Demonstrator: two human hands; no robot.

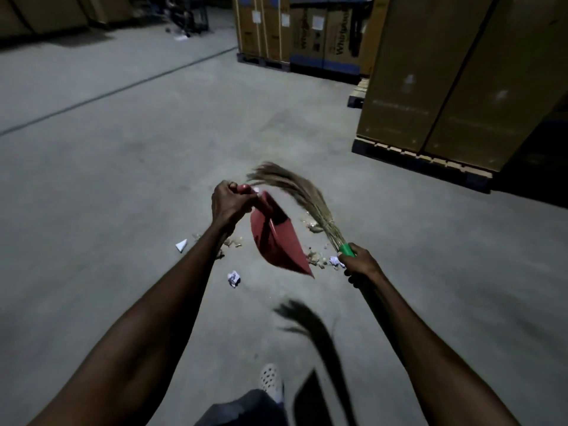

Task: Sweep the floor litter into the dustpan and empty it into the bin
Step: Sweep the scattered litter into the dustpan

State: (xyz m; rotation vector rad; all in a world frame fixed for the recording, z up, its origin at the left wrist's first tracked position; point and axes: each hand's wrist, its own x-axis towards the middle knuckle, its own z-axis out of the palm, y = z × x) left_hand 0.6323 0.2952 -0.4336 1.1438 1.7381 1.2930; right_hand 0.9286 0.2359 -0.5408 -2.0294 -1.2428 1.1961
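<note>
Red dustpan (278, 238) gripped in our left hand (229, 204), broom (307, 204) in our right hand (359, 265); next we lower both to the litter (316, 259).

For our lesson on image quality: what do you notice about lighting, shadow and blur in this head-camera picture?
Head view: dim overall, cartons dark; broom bristles motion-blurred; broom and dustpan cast a hard shadow on the floor; wide-angle bending at the edges.

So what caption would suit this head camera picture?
Left hand holds a red dustpan aloft, right hand grips a grass broom, litter on the warehouse floor.
</note>
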